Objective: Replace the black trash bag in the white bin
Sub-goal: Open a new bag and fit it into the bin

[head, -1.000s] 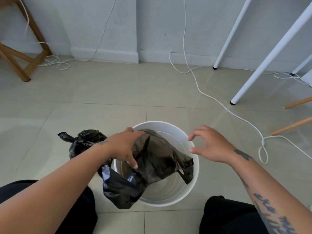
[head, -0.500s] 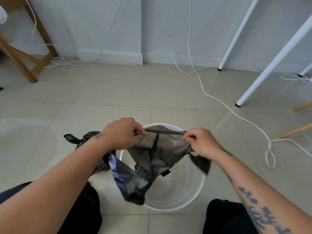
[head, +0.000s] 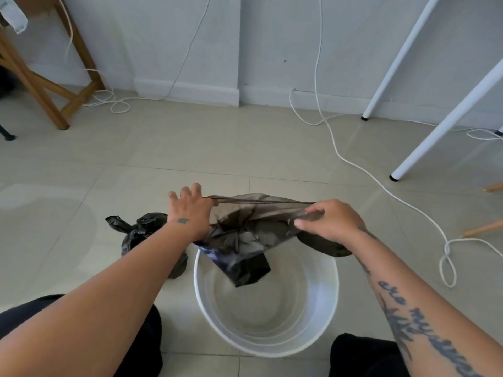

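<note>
While both grips pinch its mouth, the fresh bag point(head: 245, 235) hangs over the white bin point(head: 268, 346). Left hand point(head: 190, 210) and right hand point(head: 330, 220) hold opposite edges. Next, the mouth likely needs spreading over the bin's rim.

We have one view only, head-worn, wide-angle, looking forward and steeply down from above. Both forearms run in from the bottom corners, left hand point(head: 190, 210) and right hand point(head: 330, 223) near centre. The bin point(head: 265, 346) sits close below us, knees at the bottom edge. Floor point(head: 190, 148) fills the middle; the wall point(head: 272, 36) closes the top, lines bowed toward the edges.
</note>
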